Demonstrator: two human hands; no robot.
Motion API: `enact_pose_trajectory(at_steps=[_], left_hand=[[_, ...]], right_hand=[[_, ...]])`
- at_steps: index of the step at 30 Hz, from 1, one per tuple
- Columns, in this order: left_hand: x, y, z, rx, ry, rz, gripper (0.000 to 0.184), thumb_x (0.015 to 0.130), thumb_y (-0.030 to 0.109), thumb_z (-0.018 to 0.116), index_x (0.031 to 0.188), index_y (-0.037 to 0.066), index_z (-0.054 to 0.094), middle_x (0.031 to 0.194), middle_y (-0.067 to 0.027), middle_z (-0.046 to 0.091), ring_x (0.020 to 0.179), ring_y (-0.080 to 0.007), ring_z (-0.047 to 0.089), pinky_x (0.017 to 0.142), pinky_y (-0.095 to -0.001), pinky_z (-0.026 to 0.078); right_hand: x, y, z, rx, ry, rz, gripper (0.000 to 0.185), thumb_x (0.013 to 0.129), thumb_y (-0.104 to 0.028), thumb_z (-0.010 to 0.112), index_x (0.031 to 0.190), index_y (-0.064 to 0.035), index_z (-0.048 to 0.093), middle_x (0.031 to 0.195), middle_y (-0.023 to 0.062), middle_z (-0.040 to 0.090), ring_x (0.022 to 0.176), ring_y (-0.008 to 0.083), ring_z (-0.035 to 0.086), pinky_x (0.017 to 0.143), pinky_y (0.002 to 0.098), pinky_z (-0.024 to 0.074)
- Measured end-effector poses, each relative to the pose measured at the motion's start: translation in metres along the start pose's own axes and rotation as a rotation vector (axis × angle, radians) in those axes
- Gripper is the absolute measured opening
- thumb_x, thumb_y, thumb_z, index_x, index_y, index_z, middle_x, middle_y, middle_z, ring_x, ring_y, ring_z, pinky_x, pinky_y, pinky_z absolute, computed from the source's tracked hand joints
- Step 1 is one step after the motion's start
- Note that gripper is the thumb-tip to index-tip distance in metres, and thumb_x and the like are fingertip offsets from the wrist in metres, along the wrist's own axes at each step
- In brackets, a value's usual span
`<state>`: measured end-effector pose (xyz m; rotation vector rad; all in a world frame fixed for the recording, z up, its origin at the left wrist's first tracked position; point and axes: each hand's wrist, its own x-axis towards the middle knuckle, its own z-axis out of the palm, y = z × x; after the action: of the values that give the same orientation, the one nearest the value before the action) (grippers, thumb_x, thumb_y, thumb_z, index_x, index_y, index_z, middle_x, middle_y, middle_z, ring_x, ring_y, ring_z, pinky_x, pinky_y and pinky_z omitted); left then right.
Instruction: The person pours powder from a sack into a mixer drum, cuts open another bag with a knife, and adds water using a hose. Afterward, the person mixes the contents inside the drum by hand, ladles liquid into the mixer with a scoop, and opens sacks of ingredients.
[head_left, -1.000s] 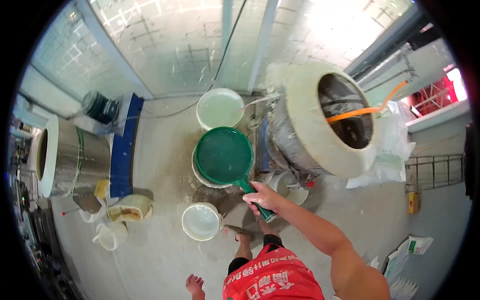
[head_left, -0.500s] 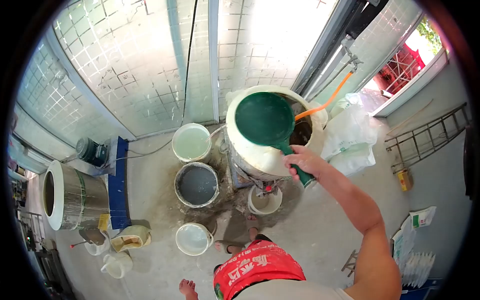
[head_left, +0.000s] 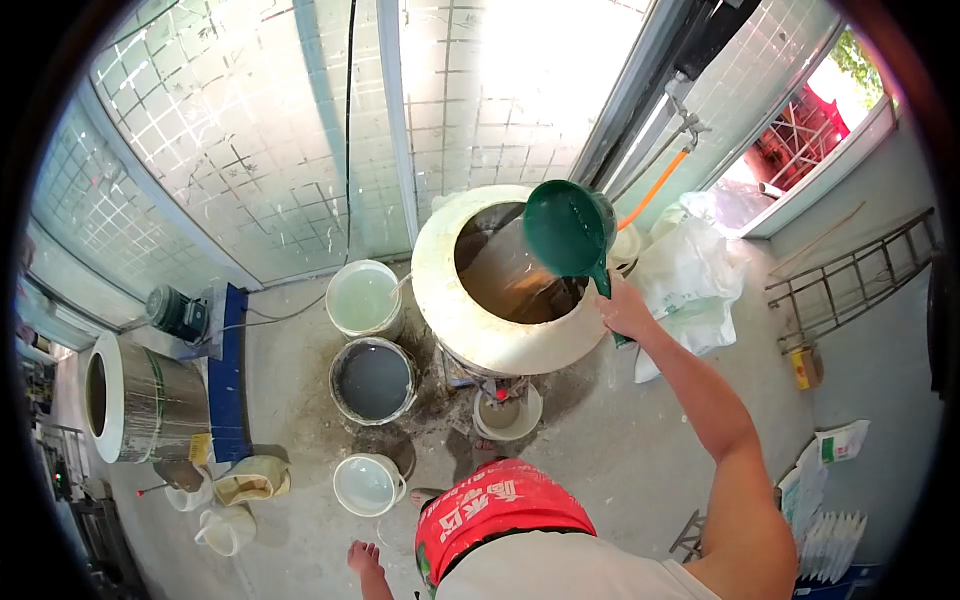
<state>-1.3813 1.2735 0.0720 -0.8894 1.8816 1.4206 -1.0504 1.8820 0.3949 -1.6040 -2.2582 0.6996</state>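
Note:
My right hand [head_left: 627,308] is wrapped round the handle of a green water dipper [head_left: 563,230]. The dipper's bowl is tilted over the right rim of a large pale drum [head_left: 440,265]. Through the drum's round mouth, wet brownish contents [head_left: 505,265] show, with a pale streak across them. Behind the dipper runs an orange hose [head_left: 655,185], its lower end hidden. Down at the lower left, my left hand [head_left: 366,556] hangs beside my body, holding nothing, its fingers loosely apart. Closest to it is a white bucket [head_left: 368,485] of clear liquid.
Left of the drum stand a bucket of pale green water [head_left: 364,300] and a bucket of grey liquid [head_left: 373,380]. A white bucket [head_left: 507,412] sits below the drum. White sacks [head_left: 690,275] lie at its right. A ladder [head_left: 855,275] leans on the right wall; another drum [head_left: 150,400] lies far left.
The green dipper has moved to the right and tipped over, uncovering the drum's mouth. My view has shifted, so the drum sits farther left and nearer. My left hand still hangs low.

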Motion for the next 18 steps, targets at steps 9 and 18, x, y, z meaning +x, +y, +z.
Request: enact_pose_trajectory(at_steps=[9, 18], left_hand=[[-0.037, 0.010, 0.033, -0.007, 0.018, 0.035, 0.030, 0.083, 0.015, 0.048, 0.112, 0.005, 0.048, 0.087, -0.0068, 0.051, 0.074, -0.0212, 0.055, 0.059, -0.0305, 0.048], [-0.049, 0.004, 0.020, -0.013, 0.045, 0.003, 0.031, 0.081, 0.010, 0.049, 0.112, 0.005, 0.048, 0.088, -0.0074, 0.052, 0.073, -0.0209, 0.056, 0.057, -0.0294, 0.048]], right_hand=[[-0.016, 0.011, 0.016, -0.319, 0.107, -0.052, 0.054, 0.081, -0.020, 0.048, 0.129, -0.0026, 0.031, 0.112, 0.0236, 0.051, 0.096, 0.0385, 0.054, 0.083, 0.0427, 0.0436], [-0.010, -0.023, 0.035, -0.071, 0.386, -0.197, 0.055, 0.078, -0.008, 0.053, 0.129, -0.0039, 0.032, 0.115, 0.0207, 0.049, 0.098, 0.0379, 0.051, 0.083, 0.0424, 0.0417]])
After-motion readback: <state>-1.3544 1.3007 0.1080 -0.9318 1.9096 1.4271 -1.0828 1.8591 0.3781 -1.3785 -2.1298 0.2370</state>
